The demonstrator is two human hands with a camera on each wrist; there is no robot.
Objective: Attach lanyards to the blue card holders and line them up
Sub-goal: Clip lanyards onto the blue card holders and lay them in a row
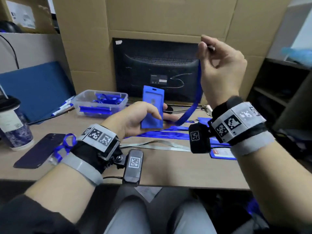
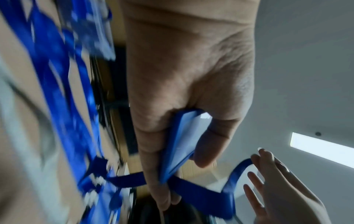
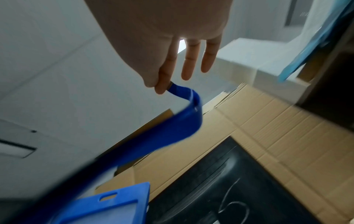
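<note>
My left hand [image 1: 143, 114] grips a blue card holder [image 1: 152, 107] upright above the desk, slot end up; the left wrist view shows the holder [image 2: 184, 139] between thumb and fingers. High at the right, my right hand [image 1: 206, 46] pinches the clip end of a blue lanyard [image 1: 194, 102] between thumb and forefinger. The strap hangs down in a curve to the desk behind the holder. In the right wrist view the lanyard [image 3: 172, 124] runs from the pinch down toward the holder [image 3: 107, 204]. More blue lanyards [image 1: 167, 134] lie flat on the desk.
A clear plastic tub [image 1: 101, 103] of blue lanyards and holders stands at the back left. A monitor's back [image 1: 157, 70] leans on cardboard behind. A dark phone [image 1: 40, 149] and a cup [image 1: 13, 125] sit left. Finished blue holders [image 1: 221, 153] lie under my right wrist.
</note>
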